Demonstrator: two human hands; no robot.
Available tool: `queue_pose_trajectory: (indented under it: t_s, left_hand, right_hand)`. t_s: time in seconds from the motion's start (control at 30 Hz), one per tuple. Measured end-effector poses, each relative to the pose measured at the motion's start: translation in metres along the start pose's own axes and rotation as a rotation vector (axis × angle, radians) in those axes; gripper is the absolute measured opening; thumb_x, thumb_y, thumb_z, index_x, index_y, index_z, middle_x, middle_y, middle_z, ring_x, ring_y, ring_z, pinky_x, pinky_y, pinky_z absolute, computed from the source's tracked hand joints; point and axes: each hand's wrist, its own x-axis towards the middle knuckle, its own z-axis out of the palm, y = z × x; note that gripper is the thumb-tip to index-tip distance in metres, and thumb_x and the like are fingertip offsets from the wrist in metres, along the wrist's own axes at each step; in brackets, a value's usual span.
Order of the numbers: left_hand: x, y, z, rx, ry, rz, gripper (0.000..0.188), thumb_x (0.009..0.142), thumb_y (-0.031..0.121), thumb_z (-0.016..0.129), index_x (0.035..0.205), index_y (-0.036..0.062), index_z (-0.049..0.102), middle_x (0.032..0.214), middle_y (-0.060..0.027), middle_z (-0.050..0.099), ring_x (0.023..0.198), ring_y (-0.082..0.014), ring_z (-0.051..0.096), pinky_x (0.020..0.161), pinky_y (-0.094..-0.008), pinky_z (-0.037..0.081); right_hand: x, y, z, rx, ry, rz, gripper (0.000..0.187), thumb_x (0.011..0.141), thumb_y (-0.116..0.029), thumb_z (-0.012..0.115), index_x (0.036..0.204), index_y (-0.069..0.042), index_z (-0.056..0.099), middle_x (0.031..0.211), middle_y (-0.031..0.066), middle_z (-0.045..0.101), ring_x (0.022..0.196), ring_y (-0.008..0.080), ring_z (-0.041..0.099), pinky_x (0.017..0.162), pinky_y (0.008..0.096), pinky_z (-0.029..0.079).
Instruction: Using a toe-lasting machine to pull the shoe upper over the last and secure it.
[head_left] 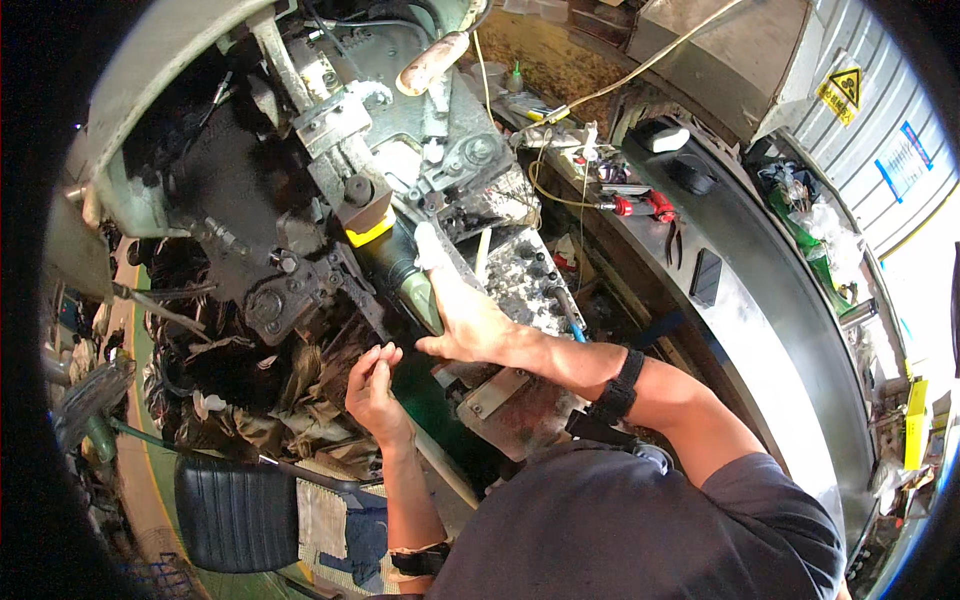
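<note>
Pinching with left hand (380, 398), spreading right hand (466, 318) around green cylinder (420, 301); cannot tell if grasping; risking crushed fingers from machine (333, 130) movement.

Harsh contrast, blacked-out fisheye corners
Right edge blows out white, metal bench (765, 315) glares, shadow swallows half the machine (335, 125).

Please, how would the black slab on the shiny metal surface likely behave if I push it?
The slab is probably stiff, as its edges look straight. It should hardly roll or tip, since it lies flat. It may slide easily: the metal surface looks smooth.
</note>
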Motion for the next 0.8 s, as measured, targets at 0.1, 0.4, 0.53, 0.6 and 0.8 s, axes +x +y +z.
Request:
queue_pose_trajectory:
  t_s: [0.1,0.4,0.53,0.6,0.8]
  left_hand:
    - [-0.008,0.006,0.001,-0.02,0.048,-0.02,0.019,0.096,-0.003,0.054,0.111,-0.0071,0.064,0.109,-0.0194,0.069,0.098,-0.0255,0.07,0.092,-0.0354,0.058]
    - [0.001,0.07,0.057,-0.383,-0.143,-0.193,0.058,0.095,0.011,0.066,0.146,0.0014,0.04,0.137,-0.014,0.057,0.12,-0.0199,0.058,0.104,-0.0407,0.046]
    - [-0.033,0.083,0.121,-0.442,-0.383,-0.173,0.064,0.086,0.003,0.074,0.142,-0.0006,0.044,0.127,-0.019,0.065,0.118,-0.0288,0.062,0.104,-0.0445,0.048]
    - [-0.052,0.077,0.138,-0.392,-0.474,-0.152,0.066,0.086,0.005,0.07,0.143,-0.0042,0.04,0.134,-0.0254,0.059,0.126,-0.0367,0.057,0.109,-0.0498,0.044]
    - [-0.099,0.046,0.221,-0.372,-0.554,-0.222,0.057,0.078,-0.001,0.074,0.13,-0.0118,0.054,0.129,-0.0253,0.062,0.119,-0.0354,0.063,0.106,-0.0451,0.047]
  right_hand:
    - [0.003,0.005,0.003,0.027,0.033,0.012,0.114,0.07,-0.023,0.085,0.152,0.005,0.01,0.142,0.0385,0.035,0.119,0.0508,0.054,0.1,0.0487,0.049]
    - [-0.103,-0.059,-0.094,0.666,-0.141,0.093,0.104,0.071,-0.006,0.083,0.154,0.007,0.021,0.155,0.0234,0.033,0.145,0.0326,0.029,0.12,0.0391,0.023]
    - [-0.192,-0.026,-0.091,0.118,0.124,-0.172,0.097,0.072,-0.003,0.079,0.153,0.004,0.026,0.15,0.0281,0.037,0.141,0.044,0.034,0.118,0.0473,0.027]
    - [-0.216,-0.016,-0.096,0.2,0.205,-0.201,0.098,0.07,-0.002,0.079,0.154,0.001,0.028,0.153,0.0264,0.033,0.142,0.0451,0.032,0.117,0.0495,0.027]
    - [-0.283,0.023,-0.131,0.114,0.368,-0.164,0.101,0.072,-0.001,0.081,0.155,-0.002,0.024,0.153,0.0256,0.031,0.145,0.0442,0.029,0.117,0.0518,0.025]
